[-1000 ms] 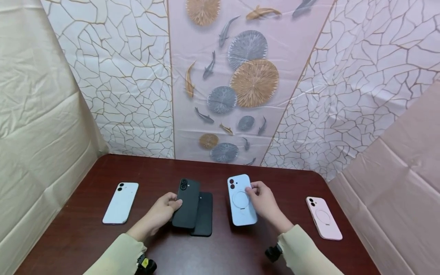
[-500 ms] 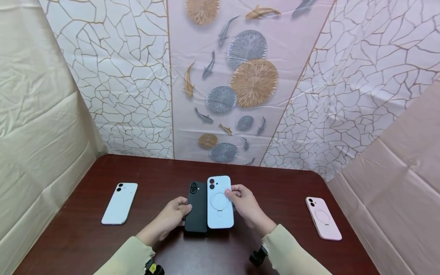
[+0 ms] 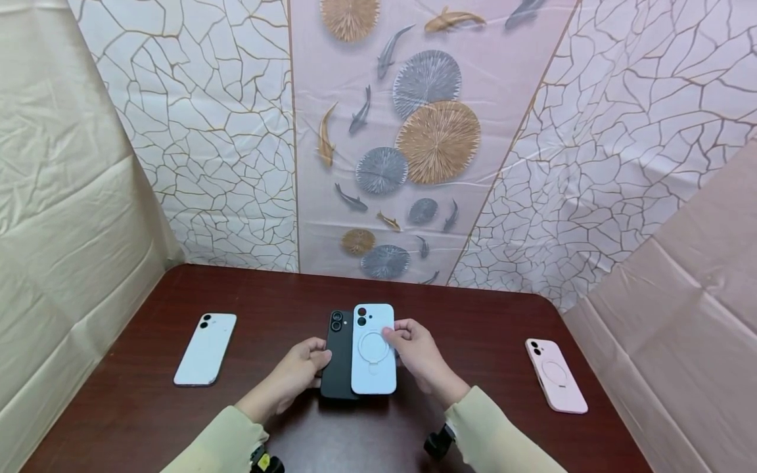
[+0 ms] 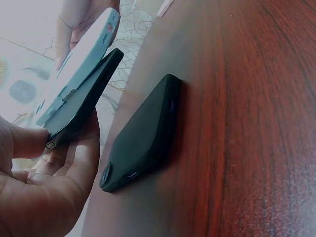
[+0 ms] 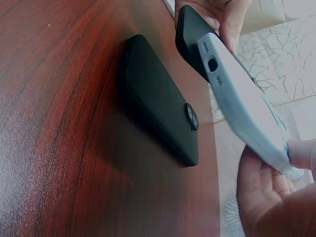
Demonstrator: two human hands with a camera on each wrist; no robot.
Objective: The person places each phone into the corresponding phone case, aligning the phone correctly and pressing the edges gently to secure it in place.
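Observation:
My left hand (image 3: 292, 376) pinches a black phone (image 3: 337, 361) by its left edge, thumb on the back and fingers underneath. A light blue phone case (image 3: 374, 378) with a ring outline on its back is held by my right hand (image 3: 421, 355), thumb on top at its right edge. In the head view the case overlaps the right part of the phone. Both wrist views show the pair raised off the table, the case close against the phone's back. Below them a second black phone-shaped piece (image 4: 143, 133) lies flat, hidden from the head camera.
On the dark red wooden table (image 3: 367, 443), a white phone (image 3: 206, 349) lies at the left. A pink phone (image 3: 557, 376) with a ring on its back lies at the right. Patterned cloth (image 3: 236, 164) hangs behind the table's far edge.
My right hand has brought the blue case left until it overlaps the black phone. The left hand has carried the phone to the right, over the other black piece.

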